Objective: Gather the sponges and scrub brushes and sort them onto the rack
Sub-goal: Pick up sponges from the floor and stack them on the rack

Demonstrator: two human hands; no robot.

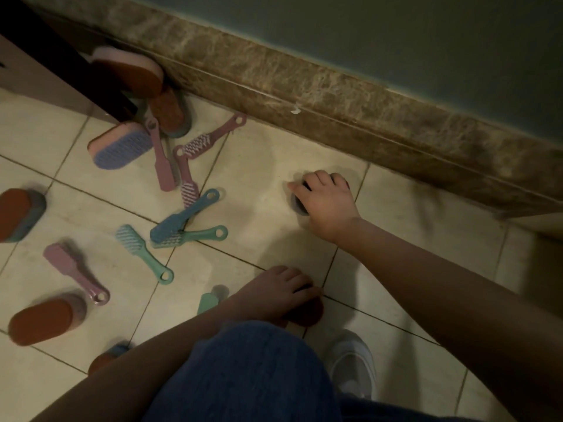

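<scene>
A: Why are we crouched so low, both arms out?

B: Everything lies scattered on the tiled floor [268, 166], so we reach down for it. Our right hand [326, 199] curls over a dark sponge [298, 205] near the skirting [304, 95], fingers wrapped around it. Our left hand [280, 295] closes over a reddish sponge [307, 312] by our knee [253, 370]. One item per hand seems the quickest way to gather.

A: And the rack?

B: We cannot see it. The dark cabinet [58, 65] at the top left may be close to it, but that is a guess.

A: Sponges, counted?

B: Eight we can see. Three bunch by the cabinet: a big pink one [131, 68], a red one [167, 112] under it, and a purple-faced one [122, 149]. One sits at the left edge [18, 214], one lower left [42, 321], one peeks out beside our left forearm [106, 357], plus the two in hand.

A: Brushes?

B: Eight, we think. Four pink: three tangled near the cabinet [161, 159], one lower left [73, 272]. One blue brush [182, 216] lies across a green brush [198, 234]; another green [143, 252] lies apart; a green end [210, 301] shows behind our left wrist.
</scene>
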